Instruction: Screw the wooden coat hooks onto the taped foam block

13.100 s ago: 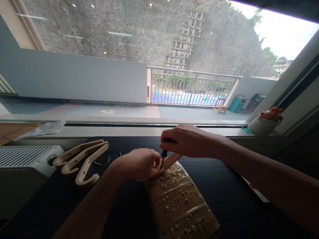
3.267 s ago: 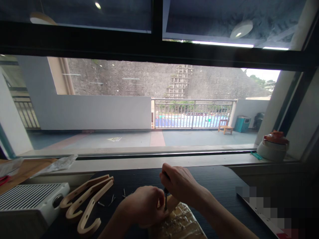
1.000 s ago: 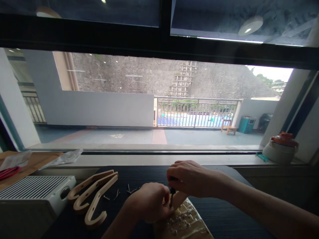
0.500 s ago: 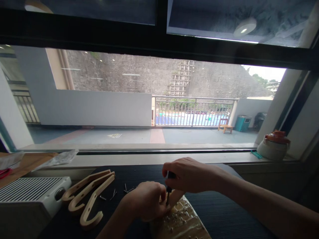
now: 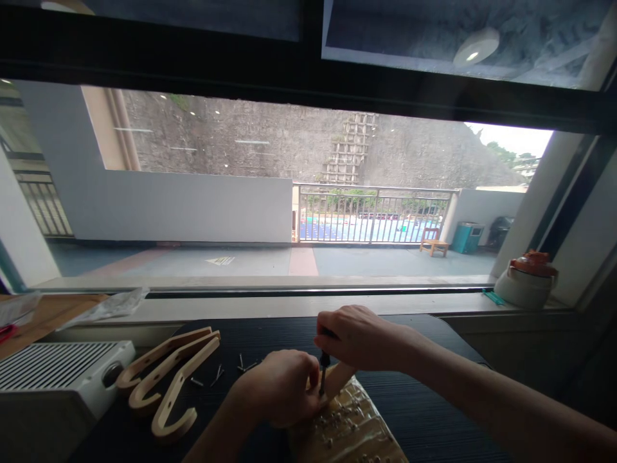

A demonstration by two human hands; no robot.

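Note:
My right hand (image 5: 359, 335) is closed round the dark handle of a screwdriver (image 5: 322, 372) that stands upright, tip down on a light wooden hook piece (image 5: 337, 379). My left hand (image 5: 279, 388) is curled over that wooden piece and steadies it on a brown taped cardboard block (image 5: 349, 434) dotted with small holes. Both hands touch at the screwdriver shaft. The screw under the tip is hidden by my fingers.
Three more wooden hooks (image 5: 166, 379) lie to the left on the dark table (image 5: 434, 411), with loose screws (image 5: 243, 366) beside them. A white heater (image 5: 53, 379) stands at far left. A white jar with an orange lid (image 5: 525, 283) sits on the window sill at right.
My hands keep the same grip on the screwdriver and wooden piece. The view has drifted slightly; the right hand has shifted a little on the handle.

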